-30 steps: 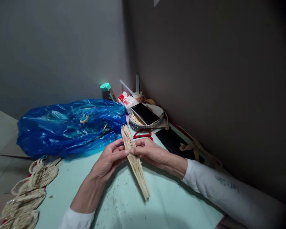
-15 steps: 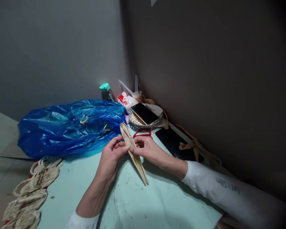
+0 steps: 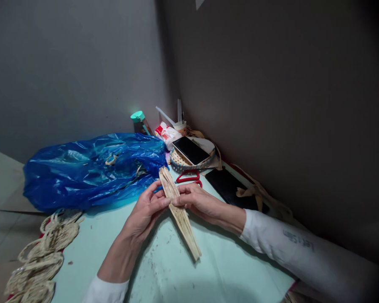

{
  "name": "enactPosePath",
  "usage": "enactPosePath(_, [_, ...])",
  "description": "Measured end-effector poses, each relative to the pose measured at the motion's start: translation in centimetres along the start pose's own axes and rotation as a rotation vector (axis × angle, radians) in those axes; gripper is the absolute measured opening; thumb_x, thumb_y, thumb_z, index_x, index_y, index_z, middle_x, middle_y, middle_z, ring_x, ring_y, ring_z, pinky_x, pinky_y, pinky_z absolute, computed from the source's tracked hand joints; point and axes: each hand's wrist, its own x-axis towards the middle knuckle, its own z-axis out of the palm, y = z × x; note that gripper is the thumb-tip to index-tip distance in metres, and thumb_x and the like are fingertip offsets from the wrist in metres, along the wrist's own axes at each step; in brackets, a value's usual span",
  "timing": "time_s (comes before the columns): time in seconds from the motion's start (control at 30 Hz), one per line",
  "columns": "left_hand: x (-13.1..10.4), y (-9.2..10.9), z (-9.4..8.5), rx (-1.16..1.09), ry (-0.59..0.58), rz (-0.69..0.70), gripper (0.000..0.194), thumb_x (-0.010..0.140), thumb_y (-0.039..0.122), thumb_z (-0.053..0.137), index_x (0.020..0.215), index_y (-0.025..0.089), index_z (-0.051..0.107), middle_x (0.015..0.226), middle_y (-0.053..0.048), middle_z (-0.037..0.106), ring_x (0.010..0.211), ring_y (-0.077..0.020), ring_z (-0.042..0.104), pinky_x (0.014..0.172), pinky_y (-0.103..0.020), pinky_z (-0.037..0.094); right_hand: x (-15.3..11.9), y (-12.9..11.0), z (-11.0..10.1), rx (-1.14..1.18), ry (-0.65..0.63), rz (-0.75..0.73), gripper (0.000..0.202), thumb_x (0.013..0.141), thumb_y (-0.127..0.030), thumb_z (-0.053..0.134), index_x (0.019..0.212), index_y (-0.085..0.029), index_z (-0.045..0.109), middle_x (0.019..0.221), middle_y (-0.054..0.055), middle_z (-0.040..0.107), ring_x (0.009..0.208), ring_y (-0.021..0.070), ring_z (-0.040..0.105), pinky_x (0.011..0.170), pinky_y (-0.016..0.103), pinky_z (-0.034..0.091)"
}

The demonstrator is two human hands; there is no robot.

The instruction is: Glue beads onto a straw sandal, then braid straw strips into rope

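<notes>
A long, dry, pale tan leaf strip point(image 3: 185, 225) slants between both hands over the pale green tabletop point(image 3: 164, 269). My left hand point(image 3: 148, 206) pinches its left edge, thumb on top. From the right, my right hand point(image 3: 197, 202) grips the same strip, its thumb close to the left thumb. The strip's upper end points at the blue plastic bag point(image 3: 82, 168); its wider, flattened lower part reaches toward me. Red-handled scissors point(image 3: 189, 177) lie just beyond my right hand, partly hidden.
Coiled tan cords point(image 3: 41, 265) line the left edge. A phone point(image 3: 191, 150) rests on a round woven basket point(image 3: 177, 164), with a black tablet-like slab point(image 3: 224, 187) nearer. Behind stand a teal-lidded bottle point(image 3: 140, 122) and a cup point(image 3: 180, 126) by the walls.
The strip looks wider and flatter, and its lower end has shifted down and slightly right. Both hands have moved slightly lower, still holding it.
</notes>
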Motion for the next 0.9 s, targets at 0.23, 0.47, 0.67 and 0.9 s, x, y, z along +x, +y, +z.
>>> enactPosePath(0.23, [0.00,0.23,-0.19,-0.002,-0.045,0.001,0.056,0.064,0.015,0.080,0.114,0.017,0.055,0.101,-0.011,0.071,0.091,-0.0253,0.069,0.083,-0.035,0.054,-0.02,0.07,0.06,0.031,-0.051,0.004,0.012,0.056,-0.021,0.067,0.065,-0.013,0.062,0.068,0.002,0.059,0.068,0.0131,0.052,0.069,0.027,0.036])
enactPosePath(0.47, [-0.11,0.42,-0.24,0.055,-0.057,0.008,0.046,0.073,0.012,0.071,0.117,0.017,0.057,0.107,-0.010,0.068,0.092,-0.0200,0.067,0.083,-0.028,0.052,-0.22,-0.26,0.04,-0.101,-0.030,-0.056,0.010,0.060,-0.021,0.064,0.063,-0.015,0.057,0.062,-0.001,0.052,0.065,0.0120,0.046,0.060,0.025,0.029])
enactPosePath(0.67, [0.04,0.42,-0.08,-0.013,-0.081,-0.028,0.036,0.077,0.011,0.066,0.112,0.013,0.060,0.092,-0.008,0.065,0.077,-0.0141,0.062,0.074,-0.025,0.051,-0.22,0.00,0.30,-0.077,-0.060,-0.035,0.012,0.064,-0.019,0.056,0.075,-0.015,0.056,0.072,0.002,0.057,0.064,0.0117,0.050,0.062,0.025,0.034])
enactPosePath(0.9, [0.18,-0.11,0.32,-0.029,-0.016,0.048,0.021,0.081,0.019,0.066,0.100,0.011,0.062,0.068,0.003,0.047,0.051,-0.0024,0.034,0.048,-0.014,0.033,-0.21,0.42,0.25,-0.239,-0.061,-0.120,0.013,0.081,-0.027,0.052,0.086,-0.016,0.050,0.066,-0.002,0.045,0.056,0.0093,0.040,0.053,0.023,0.031])
